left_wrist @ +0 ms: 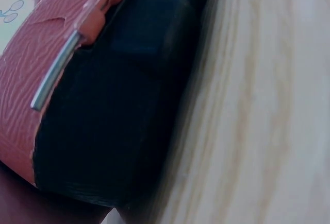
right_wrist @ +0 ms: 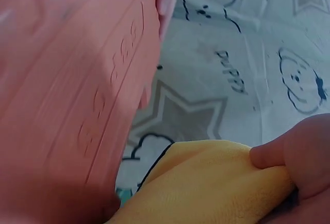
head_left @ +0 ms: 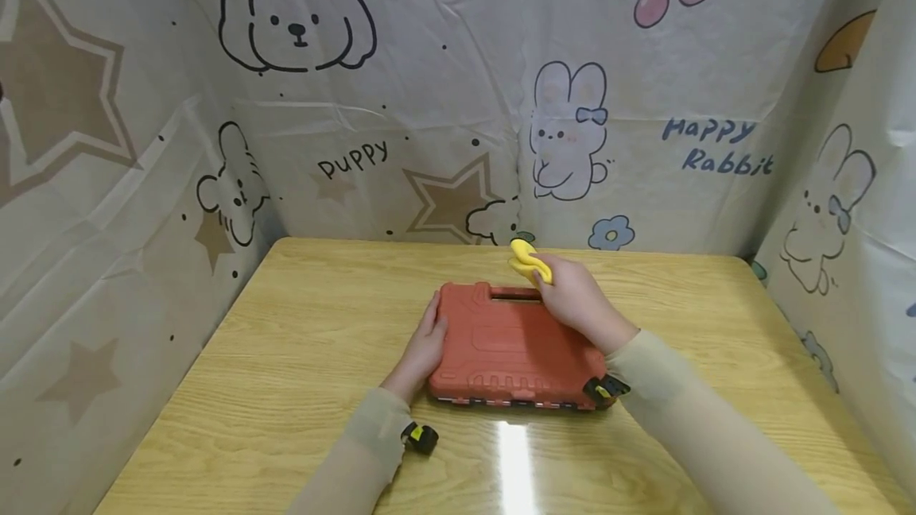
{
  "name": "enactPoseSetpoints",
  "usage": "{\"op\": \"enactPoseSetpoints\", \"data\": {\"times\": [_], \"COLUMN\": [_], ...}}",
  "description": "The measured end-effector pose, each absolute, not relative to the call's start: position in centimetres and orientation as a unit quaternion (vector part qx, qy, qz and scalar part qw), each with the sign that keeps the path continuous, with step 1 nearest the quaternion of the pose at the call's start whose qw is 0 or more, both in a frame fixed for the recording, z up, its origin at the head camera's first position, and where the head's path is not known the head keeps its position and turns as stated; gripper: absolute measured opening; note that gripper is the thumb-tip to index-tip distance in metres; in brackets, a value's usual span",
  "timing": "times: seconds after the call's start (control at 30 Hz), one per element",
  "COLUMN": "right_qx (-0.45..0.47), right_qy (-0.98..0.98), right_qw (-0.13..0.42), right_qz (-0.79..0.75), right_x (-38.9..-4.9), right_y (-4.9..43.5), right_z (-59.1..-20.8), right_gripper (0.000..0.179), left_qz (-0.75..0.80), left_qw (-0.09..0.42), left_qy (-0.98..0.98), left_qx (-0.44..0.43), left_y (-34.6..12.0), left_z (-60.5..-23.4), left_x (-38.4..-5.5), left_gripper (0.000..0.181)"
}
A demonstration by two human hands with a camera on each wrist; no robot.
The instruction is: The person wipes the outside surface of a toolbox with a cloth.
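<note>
A red plastic carrying case [head_left: 494, 348] with a closed lid is at the middle of the wooden table, its handle slot on the far side. My left hand [head_left: 422, 348] grips the case's left side, thumb over the lid's edge. In the left wrist view, the case's black base [left_wrist: 108, 126] and a metal hinge pin [left_wrist: 55, 72] show close up. Over the far right part of the case, my right hand [head_left: 578, 299] holds a folded yellow cloth [head_left: 525, 257]. The right wrist view shows the cloth [right_wrist: 216, 183] pinched beside the ridged red lid [right_wrist: 77, 95].
The wooden table [head_left: 300, 324] extends around the case on all sides. A printed fabric sheet [head_left: 429, 86] with cartoon animals and stars rises behind the table and at both sides. Each wrist wears a small black camera on a strap, such as the left camera [head_left: 422, 439].
</note>
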State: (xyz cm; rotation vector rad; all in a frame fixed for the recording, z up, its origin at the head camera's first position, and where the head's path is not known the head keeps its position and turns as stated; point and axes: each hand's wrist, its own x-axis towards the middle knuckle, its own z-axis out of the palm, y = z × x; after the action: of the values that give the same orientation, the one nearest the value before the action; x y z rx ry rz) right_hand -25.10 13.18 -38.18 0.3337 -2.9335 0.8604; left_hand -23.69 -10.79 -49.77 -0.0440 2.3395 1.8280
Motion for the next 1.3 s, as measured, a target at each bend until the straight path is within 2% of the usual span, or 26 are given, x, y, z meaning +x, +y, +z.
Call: {"op": "enactPoseSetpoints", "data": {"times": [0.23,0.5,0.67,0.87,1.07,1.3], "right_qx": [0.164,0.214,0.228,0.228,0.265,0.282], "right_qy": [-0.956,-0.956,-0.957,-0.964,-0.963,-0.959], "right_qw": [0.016,0.019,-0.016,-0.05,-0.031,-0.03], "right_qz": [0.241,0.2,0.176,0.129,0.033,-0.003], "right_x": [-25.6,-25.7,-25.6,-25.6,-25.8,-24.9], "right_y": [9.3,6.1,4.6,3.1,2.2,2.0], "right_z": [-38.3,-40.8,-41.5,-41.4,-41.9,-41.6], "right_gripper": [0.037,0.03,0.03,0.038,0.037,0.039], "left_qz": [0.61,0.623,0.624,0.623,0.61,0.614], "left_qw": [0.077,0.087,0.09,0.08,0.075,0.076], "left_qy": [0.788,0.777,0.776,0.778,0.789,0.785], "left_qx": [-0.009,-0.003,-0.009,-0.012,-0.015,-0.018], "left_y": [-10.6,-9.8,-9.7,-10.0,-10.3,-10.4], "left_z": [-49.8,-50.2,-50.1,-50.1,-50.2,-49.9], "left_x": [-23.9,-23.9,-23.7,-23.6,-23.7,-23.7], "left_gripper": [0.058,0.058,0.057,0.057,0.057,0.056]}}
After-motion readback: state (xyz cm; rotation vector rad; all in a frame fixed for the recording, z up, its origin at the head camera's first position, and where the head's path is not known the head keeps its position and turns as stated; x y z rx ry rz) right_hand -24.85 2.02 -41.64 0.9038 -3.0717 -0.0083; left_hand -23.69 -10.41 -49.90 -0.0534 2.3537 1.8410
